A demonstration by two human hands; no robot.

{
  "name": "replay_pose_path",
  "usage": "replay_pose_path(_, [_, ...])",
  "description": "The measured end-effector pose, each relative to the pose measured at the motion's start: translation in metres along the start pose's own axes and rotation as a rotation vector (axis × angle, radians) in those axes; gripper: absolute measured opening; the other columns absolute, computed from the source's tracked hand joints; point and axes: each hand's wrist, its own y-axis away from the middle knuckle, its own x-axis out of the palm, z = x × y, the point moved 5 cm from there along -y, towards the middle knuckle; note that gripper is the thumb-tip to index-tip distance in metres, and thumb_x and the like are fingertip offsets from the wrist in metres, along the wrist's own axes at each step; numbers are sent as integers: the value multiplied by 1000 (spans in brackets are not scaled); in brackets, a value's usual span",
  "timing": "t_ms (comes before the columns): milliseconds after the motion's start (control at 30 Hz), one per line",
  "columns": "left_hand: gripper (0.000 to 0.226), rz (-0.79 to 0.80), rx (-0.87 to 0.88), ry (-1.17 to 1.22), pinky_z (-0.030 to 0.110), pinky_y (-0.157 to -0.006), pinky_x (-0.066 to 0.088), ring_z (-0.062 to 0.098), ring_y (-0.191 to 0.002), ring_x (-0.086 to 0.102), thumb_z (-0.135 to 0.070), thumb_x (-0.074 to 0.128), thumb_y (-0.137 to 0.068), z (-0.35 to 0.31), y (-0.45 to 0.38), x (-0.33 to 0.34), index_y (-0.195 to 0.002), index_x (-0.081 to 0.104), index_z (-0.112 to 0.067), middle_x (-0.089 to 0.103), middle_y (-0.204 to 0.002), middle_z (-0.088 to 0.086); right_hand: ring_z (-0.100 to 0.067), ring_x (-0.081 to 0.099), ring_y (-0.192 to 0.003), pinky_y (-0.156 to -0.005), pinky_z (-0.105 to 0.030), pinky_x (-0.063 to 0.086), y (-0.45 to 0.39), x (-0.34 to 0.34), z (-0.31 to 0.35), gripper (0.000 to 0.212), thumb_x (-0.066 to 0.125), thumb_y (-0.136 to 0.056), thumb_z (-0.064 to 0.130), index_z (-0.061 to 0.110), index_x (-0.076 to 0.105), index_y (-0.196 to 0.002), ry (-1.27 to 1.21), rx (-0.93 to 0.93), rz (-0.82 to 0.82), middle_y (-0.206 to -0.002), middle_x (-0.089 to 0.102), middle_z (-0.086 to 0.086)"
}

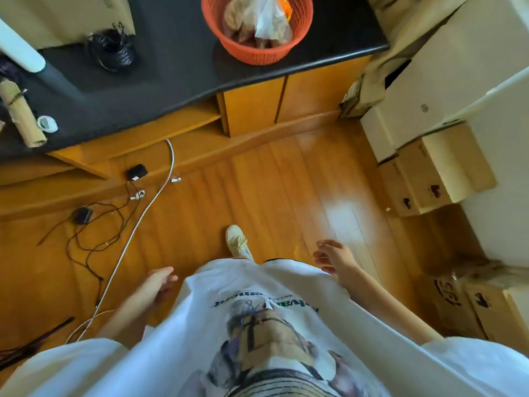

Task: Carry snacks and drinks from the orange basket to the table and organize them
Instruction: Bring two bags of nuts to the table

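An orange mesh basket [300, 30] stands on a black counter [177, 61] at the top of the head view. Bagged snacks in clear plastic [257, 24] fill it. My left hand [159, 283] hangs low beside my white shirt, fingers relaxed and holding nothing. My right hand [333, 256] is out to the right over the wooden floor, fingers loosely spread and holding nothing. Both hands are far below the basket, well apart from it.
Cardboard boxes [435, 173] are stacked along the right side. Loose cables and black adapters [114, 213] lie on the wooden floor at left. A coil of black cable [113, 51] and a cardboard tube [21, 116] sit on the counter. My shoe [237, 240] points forward.
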Motion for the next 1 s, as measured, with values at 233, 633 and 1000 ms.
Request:
replay_pose_path(233, [20, 43, 209, -171, 20, -55, 37, 10, -62, 51, -18, 52, -94, -171, -22, 38, -110, 62, -12, 59, -75, 1, -12, 56, -44, -47, -19, 38, -36, 5, 63, 13, 49, -90, 7, 15, 58, -86, -142, 88, -54, -68, 57, -6])
replay_pose_path(633, [13, 137, 286, -261, 20, -53, 35, 11, -61, 49, -15, 48, -94, -331, -56, 98, -102, 59, -14, 60, -73, 1, 1, 59, -39, -57, -25, 49, -133, 0, 174, 36, 47, -93, 6, 2, 45, -129, -144, 188, -23, -81, 55, -5])
replay_pose_path(1000, [25, -186, 90, 39, 37, -79, 42, 25, -91, 55, -24, 49, -95, -432, -98, 61, -114, 58, -10, 62, -100, 11, -11, 50, -49, -43, -18, 35, -231, 40, 462, 17, 49, -89, 8, 13, 55, -74, 102, -30, 77, -66, 56, -5])
